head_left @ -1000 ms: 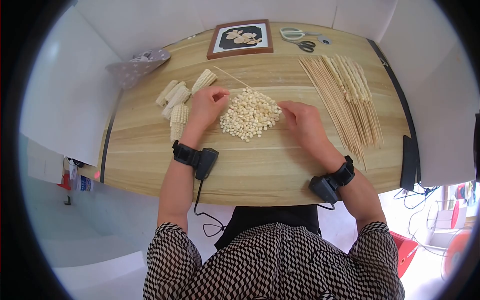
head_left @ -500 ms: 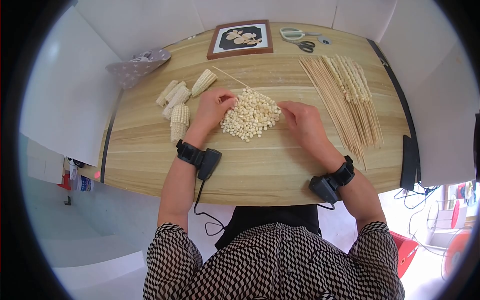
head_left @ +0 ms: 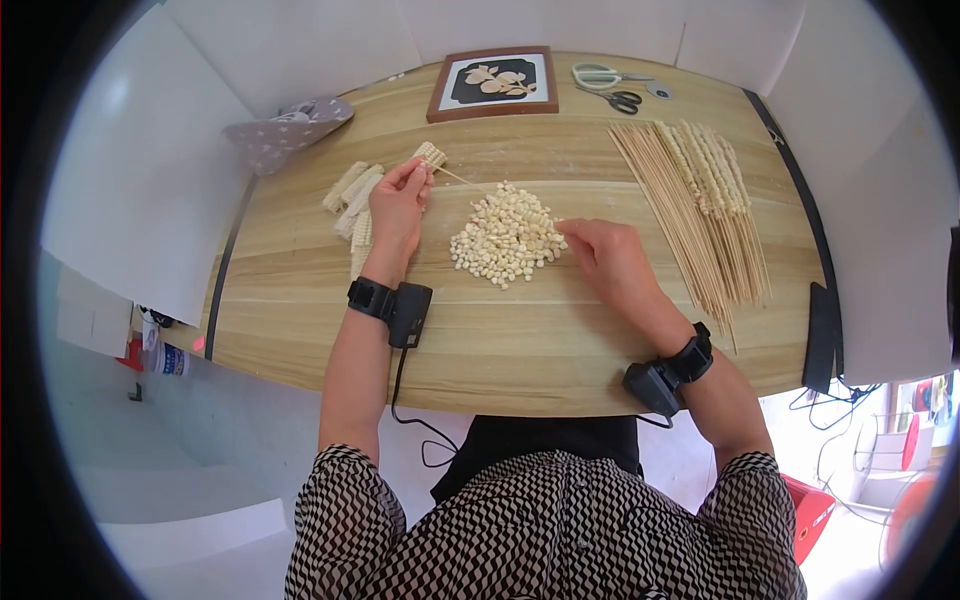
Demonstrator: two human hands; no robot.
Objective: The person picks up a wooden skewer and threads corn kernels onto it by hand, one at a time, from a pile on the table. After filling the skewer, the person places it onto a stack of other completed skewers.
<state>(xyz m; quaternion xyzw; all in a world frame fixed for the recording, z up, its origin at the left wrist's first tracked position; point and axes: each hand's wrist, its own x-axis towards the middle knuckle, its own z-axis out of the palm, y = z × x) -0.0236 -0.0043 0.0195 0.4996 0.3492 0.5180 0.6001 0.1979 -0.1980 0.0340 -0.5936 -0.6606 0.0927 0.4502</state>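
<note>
**The thin stick [head_left: 460,178] leans from far left to near right**

The left hand [head_left: 400,205] is up by the far left end of the stick; its thumb and finger curl close together right at the tip, but things there are so small that I cannot tell if they grip the stick, a bit of corn or nothing; the right hand [head_left: 607,255] is lower and closer to the body; its thumb and finger are pinched together, and they seem to hold the stick's other end, though that end is hard to see.

The slant matters most; the stick's long way goes from the left fingers down and across towards the right fingers, like a skinny bridge; the left hand is nearer to the part that shows, and the rest gets lost over the corn.

The pile of corn kernels [head_left: 508,240] sits between the two hands; the right fingers are just at its edge, and the left hand is apart from it.

Just behind the left fingers is a corn cob [head_left: 432,152]; more cobs [head_left: 343,187] lie to the left of that hand; past the right hand are plain sticks [head_left: 660,205], and next to them sticks with corn on [head_left: 708,170], corn ends pointing away from the body.

At the back of the table [head_left: 520,360] are a framed picture [head_left: 492,84], pale-handled scissors [head_left: 594,75] and dark-handled scissors [head_left: 626,102].
</note>
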